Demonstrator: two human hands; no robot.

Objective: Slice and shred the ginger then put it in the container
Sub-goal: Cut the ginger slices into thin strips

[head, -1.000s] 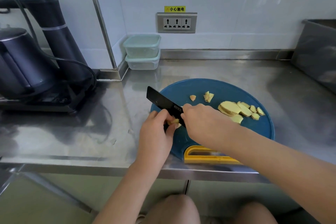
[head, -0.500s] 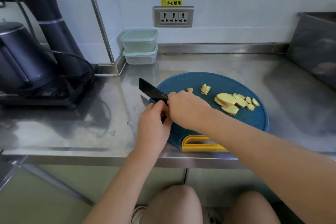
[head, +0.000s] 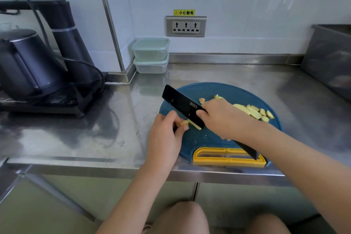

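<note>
The blue cutting board [head: 218, 138] is set at the front edge of the counter [head: 85, 138]; open steel is left between it and the kettle [head: 28, 66]. Near the board's left rim a ginger piece [head: 184, 122] is pinched by the curled left hand [head: 165, 135]. The black knife [head: 182, 105] is gripped by the right hand [head: 222, 118], its blade laid against that piece. At the board's right side cut slices [head: 252, 112] are heaped.
</note>
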